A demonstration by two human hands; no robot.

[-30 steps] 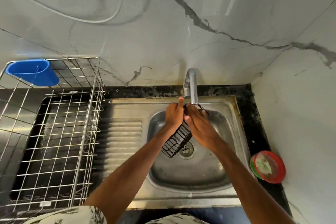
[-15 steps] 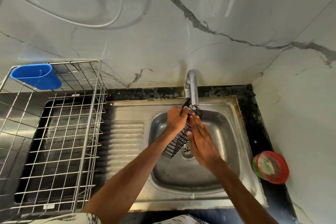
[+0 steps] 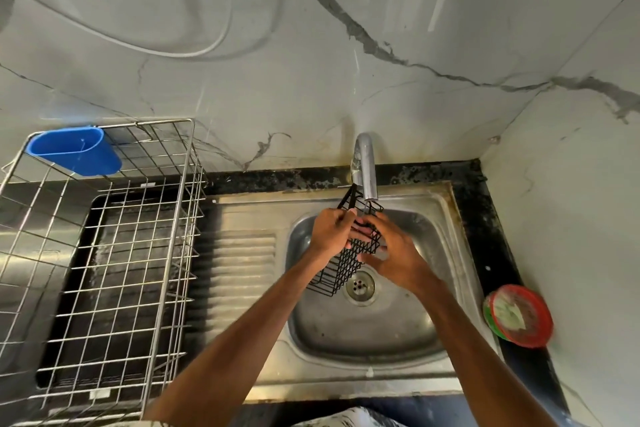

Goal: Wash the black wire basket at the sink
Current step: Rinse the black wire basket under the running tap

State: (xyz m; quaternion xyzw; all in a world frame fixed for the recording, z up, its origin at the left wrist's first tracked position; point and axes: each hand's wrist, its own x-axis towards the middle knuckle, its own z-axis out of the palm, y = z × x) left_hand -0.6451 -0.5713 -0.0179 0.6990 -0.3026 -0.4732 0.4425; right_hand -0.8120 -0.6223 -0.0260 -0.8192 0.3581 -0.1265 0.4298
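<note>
Basket (image 3: 343,263): held over the sink (image 3: 363,333), tilted, its top end now raised beside the tap (image 3: 367,166); it was lower a moment ago.
Left hand (image 3: 329,230): clamped on the upper frame.
Right hand (image 3: 394,260): has slid down, fingers flat on the mesh; probably mid-rub.
Water flow: cannot be made out. Right fingertips partly hidden behind the wire.

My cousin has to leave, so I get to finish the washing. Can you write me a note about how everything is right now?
Left hand: grips the black wire basket near its top end.
Right hand: fingers lie against the basket's mesh side; whether they grip is unclear.
Where: basket is held tilted over the stainless steel sink, top end under the curved chrome tap, low end above the drain.
Done: basket is in washing position; running water cannot be made out.
To do: probably rub and rinse all sides, then set it in the silver wire dish rack to dry.
</note>
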